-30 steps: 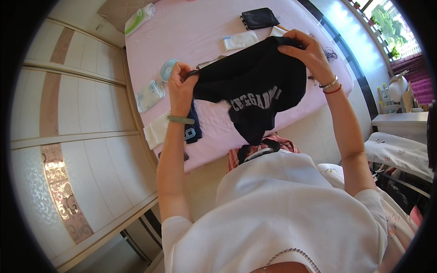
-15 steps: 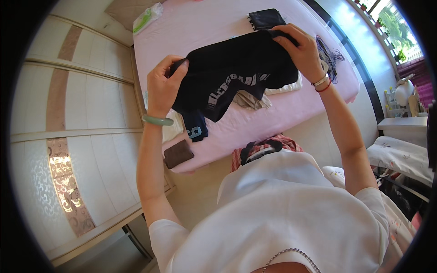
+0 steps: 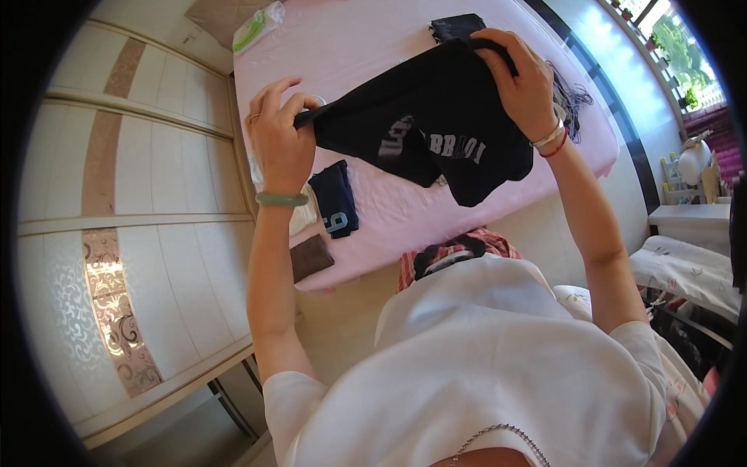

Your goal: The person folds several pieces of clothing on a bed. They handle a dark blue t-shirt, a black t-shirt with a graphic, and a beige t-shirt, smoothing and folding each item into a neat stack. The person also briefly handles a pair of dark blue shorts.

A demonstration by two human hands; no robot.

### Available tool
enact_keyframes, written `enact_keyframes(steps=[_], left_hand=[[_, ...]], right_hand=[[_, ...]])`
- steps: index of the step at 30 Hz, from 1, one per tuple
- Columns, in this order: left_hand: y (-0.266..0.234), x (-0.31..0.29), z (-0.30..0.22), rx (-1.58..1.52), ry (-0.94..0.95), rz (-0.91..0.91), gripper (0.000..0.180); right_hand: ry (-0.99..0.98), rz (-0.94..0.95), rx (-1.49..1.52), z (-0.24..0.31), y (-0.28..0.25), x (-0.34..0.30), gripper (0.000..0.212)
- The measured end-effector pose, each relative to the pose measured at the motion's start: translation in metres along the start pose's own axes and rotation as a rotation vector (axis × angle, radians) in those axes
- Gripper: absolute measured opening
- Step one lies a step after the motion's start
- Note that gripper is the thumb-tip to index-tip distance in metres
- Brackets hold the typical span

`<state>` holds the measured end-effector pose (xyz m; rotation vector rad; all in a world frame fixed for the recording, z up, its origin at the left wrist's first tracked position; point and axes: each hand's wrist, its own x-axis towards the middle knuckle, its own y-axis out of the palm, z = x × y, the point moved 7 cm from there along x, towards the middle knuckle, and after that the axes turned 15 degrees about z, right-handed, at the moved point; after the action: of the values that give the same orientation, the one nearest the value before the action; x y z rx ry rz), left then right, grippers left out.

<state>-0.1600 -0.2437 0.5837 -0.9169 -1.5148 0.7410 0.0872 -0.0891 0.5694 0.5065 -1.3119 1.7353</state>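
A black garment (image 3: 436,101) with pale lettering hangs in the air between my hands, above the bed. My left hand (image 3: 282,136), with a green bangle at the wrist, pinches its left corner, which is drawn to a narrow point. At the upper right, my right hand (image 3: 521,86) grips the garment's top edge between thumb and fingers. Its lower part droops in loose folds and hides some of the bed. Below my left hand lies a folded navy garment (image 3: 333,194) with a light blue print. Closer to the bed's near edge is a folded brown cloth (image 3: 311,259).
The bed (image 3: 350,47) has a pink sheet. A black folded item (image 3: 457,27) lies beyond my right hand, and a tangle of thin dark strands (image 3: 574,97) lies to its right. Pale wardrobe doors (image 3: 183,171) stand at left; red plaid cloth (image 3: 498,245) is in front of me.
The garment's left side has narrowed to a pulled point, and its hanging part has shifted right. My left hand has turned, some fingers lifting. More of the navy garment shows.
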Motion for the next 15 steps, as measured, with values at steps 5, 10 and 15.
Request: enact_keyframes(steps=[5,10,15], left_hand=[[0.020,-0.015,0.016,-0.928,-0.184,0.262,0.008],[0.022,-0.020,0.008,-1.089,-0.284,0.337,0.017],[0.028,-0.033,0.005,-1.155,-0.321,0.606,0.035]], right_hand=[[0.087,0.014,-0.041,-0.023,-0.003,-0.008,0.013],[0.146,0.033,-0.027,-0.023,-0.001,-0.010,0.015],[0.232,0.048,0.161,-0.039,0.004,-0.012,0.021]])
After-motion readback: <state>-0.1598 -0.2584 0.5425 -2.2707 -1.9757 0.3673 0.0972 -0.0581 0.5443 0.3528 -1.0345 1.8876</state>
